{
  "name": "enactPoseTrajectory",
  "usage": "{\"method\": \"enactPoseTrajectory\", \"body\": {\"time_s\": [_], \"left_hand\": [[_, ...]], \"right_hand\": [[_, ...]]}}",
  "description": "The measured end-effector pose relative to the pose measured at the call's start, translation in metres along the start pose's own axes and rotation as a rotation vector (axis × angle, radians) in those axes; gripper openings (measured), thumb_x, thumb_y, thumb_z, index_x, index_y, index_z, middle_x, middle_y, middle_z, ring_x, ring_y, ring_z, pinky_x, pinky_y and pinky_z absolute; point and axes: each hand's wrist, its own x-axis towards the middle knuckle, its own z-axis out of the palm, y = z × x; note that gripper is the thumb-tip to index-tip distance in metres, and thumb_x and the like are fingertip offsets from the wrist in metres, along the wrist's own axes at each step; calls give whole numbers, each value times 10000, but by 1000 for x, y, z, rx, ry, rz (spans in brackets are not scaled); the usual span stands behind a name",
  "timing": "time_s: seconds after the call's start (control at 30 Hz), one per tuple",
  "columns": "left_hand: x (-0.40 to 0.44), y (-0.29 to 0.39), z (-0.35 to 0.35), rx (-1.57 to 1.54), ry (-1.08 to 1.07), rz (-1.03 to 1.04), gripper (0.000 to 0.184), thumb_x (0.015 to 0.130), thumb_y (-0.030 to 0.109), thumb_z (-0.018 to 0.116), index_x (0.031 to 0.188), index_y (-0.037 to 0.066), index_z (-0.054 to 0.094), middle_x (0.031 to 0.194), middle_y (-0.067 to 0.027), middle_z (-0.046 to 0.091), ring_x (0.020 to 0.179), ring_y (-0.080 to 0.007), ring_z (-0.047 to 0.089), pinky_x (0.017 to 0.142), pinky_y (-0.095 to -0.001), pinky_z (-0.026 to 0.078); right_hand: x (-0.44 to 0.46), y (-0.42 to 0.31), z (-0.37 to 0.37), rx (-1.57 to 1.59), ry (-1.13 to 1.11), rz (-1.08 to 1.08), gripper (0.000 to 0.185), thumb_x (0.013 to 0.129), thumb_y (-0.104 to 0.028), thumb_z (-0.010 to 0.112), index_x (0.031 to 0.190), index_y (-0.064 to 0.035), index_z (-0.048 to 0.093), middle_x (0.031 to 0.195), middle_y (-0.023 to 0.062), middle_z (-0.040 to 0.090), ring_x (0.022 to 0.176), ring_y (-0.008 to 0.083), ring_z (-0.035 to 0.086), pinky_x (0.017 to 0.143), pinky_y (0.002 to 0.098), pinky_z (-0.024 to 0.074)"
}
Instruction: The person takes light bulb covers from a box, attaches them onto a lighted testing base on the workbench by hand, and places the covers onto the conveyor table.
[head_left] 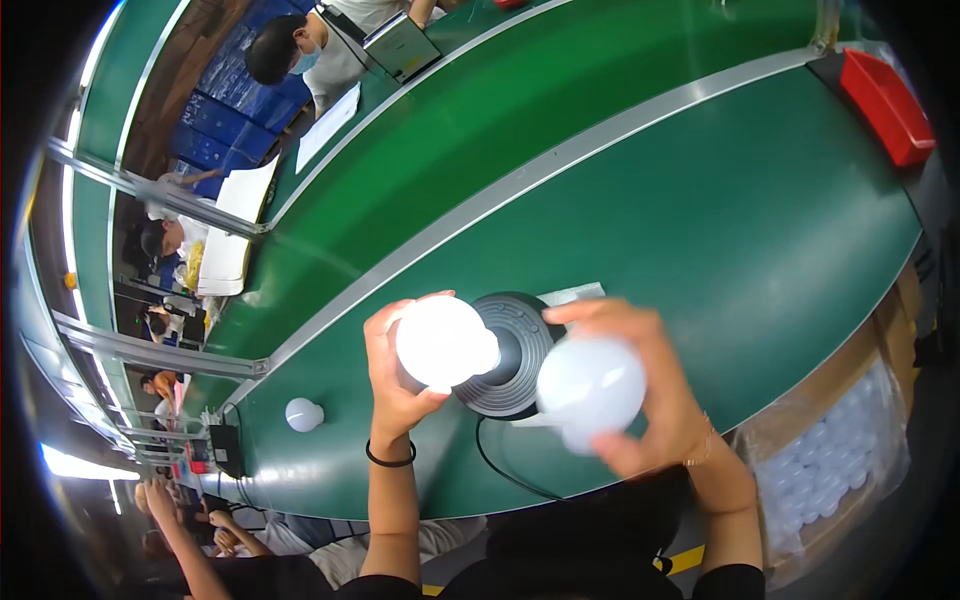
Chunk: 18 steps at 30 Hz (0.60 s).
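One bulb lit, one dark, both hands occupied

From my end: left hand [388, 378] wraps a glowing bulb [438, 342], over the middle of the tabletop [700, 220], nearer its near edge. The bulb's neck meets or overlaps the middle of a round black base [522, 385]; I can't tell if it's seated. Right hand [674, 402] grasps an unlit bulb [590, 385], blurred, on the base's right side.

A black cable [482, 450] runs from the base to the near edge. Off that edge, toward the right end, I see an open box [898, 335] of white bulbs [822, 460] in plastic. A loose bulb [303, 414] lies toward the left end.

Progress, my read: midway. One bulb lights up; the right hand's is dark. Boxed and loose ones: done or waiting, can't say.

Farther: red bin [888, 110] at the far right corner, metal rail [560, 155] along the far edge, then a masked person [340, 60] beside a paper sheet [328, 128].
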Motion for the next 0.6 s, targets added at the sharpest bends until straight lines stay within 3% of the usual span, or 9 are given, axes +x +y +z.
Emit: {"method": "enactPoseTrajectory", "body": {"time_s": [0.03, 0.1, 0.2, 0.3, 0.5, 0.6], "left_hand": [[0, 0, 0, -9, 12, -11, 861, 629, 376, 777, 1247, 47, 274, 1187, -261, 469, 1121, -367, 495, 898, -433, 451], [1, 2, 1, 16, 16, -9, 864, 627, 392, 781, 1242, 54, 276, 1176, -264, 475, 1118, -373, 495, 898, -437, 450], [1, 4, 2, 36, 28, -6, 870, 620, 412, 787, 1234, 60, 280, 1160, -265, 485, 1117, -374, 495, 894, -438, 452], [1, 4, 2, 45, 41, 0, 868, 618, 425, 788, 1226, 62, 285, 1152, -265, 491, 1115, -373, 497, 886, -438, 458], [0, 1, 2, 64, 56, 18, 860, 624, 443, 779, 1222, 67, 288, 1152, -267, 492, 1103, -371, 507, 877, -436, 464], [1, 1, 2, 61, 54, 9, 858, 627, 436, 776, 1226, 65, 286, 1161, -265, 487, 1105, -369, 506, 878, -437, 464]], "right_hand": [[-1, -5, 5, 26, -82, 6, 604, 635, -246, 690, 1145, -27, 451, 1318, 293, 368, 1112, 335, 482, 890, 407, 410], [-2, -23, 20, 17, -205, 68, 587, 628, -260, 706, 1115, -27, 475, 1372, 338, 252, 991, 372, 564, 828, 380, 456], [3, -31, 30, 7, -359, 163, 602, 625, -274, 724, 1116, -31, 477, 1392, 349, 176, 837, 389, 603, 744, 356, 496], [5, -24, 36, 16, -348, 153, 588, 638, -273, 724, 1117, -35, 480, 1408, 349, 109, 745, 397, 611, 681, 354, 514], [-8, -17, 36, 60, -357, 199, 610, 653, -283, 718, 1149, -36, 462, 1415, 348, 82, 849, 403, 611, 752, 362, 498], [-8, -22, 36, 78, -338, 223, 628, 646, -246, 733, 1173, -52, 452, 1416, 341, 112, 1020, 411, 554, 850, 371, 456]]}}
